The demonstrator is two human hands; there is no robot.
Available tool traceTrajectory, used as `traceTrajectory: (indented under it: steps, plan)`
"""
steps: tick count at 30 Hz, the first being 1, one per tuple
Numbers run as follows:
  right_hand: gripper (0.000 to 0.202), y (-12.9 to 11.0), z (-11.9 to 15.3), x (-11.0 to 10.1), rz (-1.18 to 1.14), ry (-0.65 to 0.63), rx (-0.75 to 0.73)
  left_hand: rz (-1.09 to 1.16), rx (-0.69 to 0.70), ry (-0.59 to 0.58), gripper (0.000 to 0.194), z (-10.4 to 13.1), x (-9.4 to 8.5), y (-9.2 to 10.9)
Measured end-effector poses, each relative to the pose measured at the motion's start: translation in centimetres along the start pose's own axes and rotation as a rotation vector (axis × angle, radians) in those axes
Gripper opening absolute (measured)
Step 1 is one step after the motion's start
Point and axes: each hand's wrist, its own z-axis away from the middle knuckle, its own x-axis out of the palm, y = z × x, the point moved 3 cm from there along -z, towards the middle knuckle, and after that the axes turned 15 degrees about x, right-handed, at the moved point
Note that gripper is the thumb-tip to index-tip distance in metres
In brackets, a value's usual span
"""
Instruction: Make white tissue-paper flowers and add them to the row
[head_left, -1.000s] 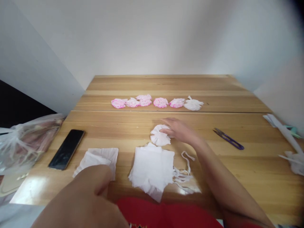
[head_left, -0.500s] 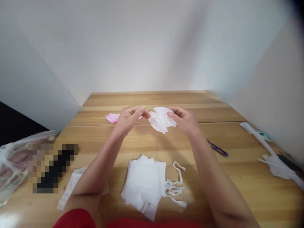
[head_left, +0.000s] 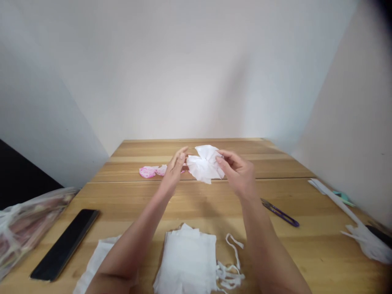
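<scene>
My right hand [head_left: 239,171] pinches the right side of a gathered white fabric flower [head_left: 204,163] between thumb and fingers, above the far half of the table. The thin sheets fan out from a drawn-in middle. At its left edge is my left hand [head_left: 174,168], fingers stretched out and thumb raised; whether it touches the sheets I cannot tell. Pink-and-white gathered pieces [head_left: 148,172] lie on the table behind my left hand, partly hidden by it. Nearer to me, between my forearms, is a stack of white sheets [head_left: 186,259] with white ties [head_left: 229,275] at its right.
A phone [head_left: 65,245] and a plastic bag [head_left: 33,228] are at the left. Another white sheet [head_left: 98,261] lies partly under my left forearm. To the right are purple thread snips [head_left: 280,212], white strips [head_left: 339,204] and a light-green item [head_left: 343,198] by the wall.
My left hand has loosened from a pinch at the flower's left side, its fingers now stretched out. My right hand still holds the flower. The view has tilted up, so the table sits lower.
</scene>
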Motion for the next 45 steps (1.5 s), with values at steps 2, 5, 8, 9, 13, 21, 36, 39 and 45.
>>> traceTrajectory:
  steps: [2, 5, 8, 9, 13, 21, 36, 39, 45]
  plan:
    - [0.023, 0.0, 0.2, -0.1, 0.036, 0.041, -0.051, 0.072, -0.052, -0.045, 0.059, 0.3, 0.4, -0.3]
    - [0.022, 0.0, 0.2, -0.4, 0.061, 0.087, -0.096, 0.148, -0.102, -0.092, 0.059, 0.6, 0.9, -0.2]
    - [0.022, 0.0, 0.3, -0.6, 0.072, 0.116, -0.102, 0.184, -0.143, -0.139, 0.055, 0.8, 1.2, 0.0]
    - [0.021, -0.1, 0.4, -0.7, 0.082, 0.123, -0.109, 0.195, -0.156, -0.151, 0.053, 0.9, 1.3, 0.1]
    - [0.018, -0.9, 0.8, -0.6, 0.151, 0.139, -0.179, 0.226, -0.185, -0.162, 0.052, 0.8, 1.3, 0.3]
    - [0.017, -2.0, 1.8, 0.3, 0.282, 0.297, -0.367, 0.310, -0.186, -0.164, 0.046, 0.7, 1.5, 0.5]
    - [0.020, -1.6, 2.2, 2.1, 0.338, 0.107, -0.421, 0.226, -0.175, -0.067, 0.043, 0.7, 1.5, -1.1]
    - [0.018, -2.0, 2.0, 1.3, 0.296, 0.064, -0.370, 0.276, -0.155, -0.003, 0.043, 0.3, 1.2, -1.0]
    - [0.027, -1.7, 1.2, -1.2, 0.194, 0.167, -0.225, 0.270, -0.071, 0.029, 0.039, -0.3, 0.4, -0.8]
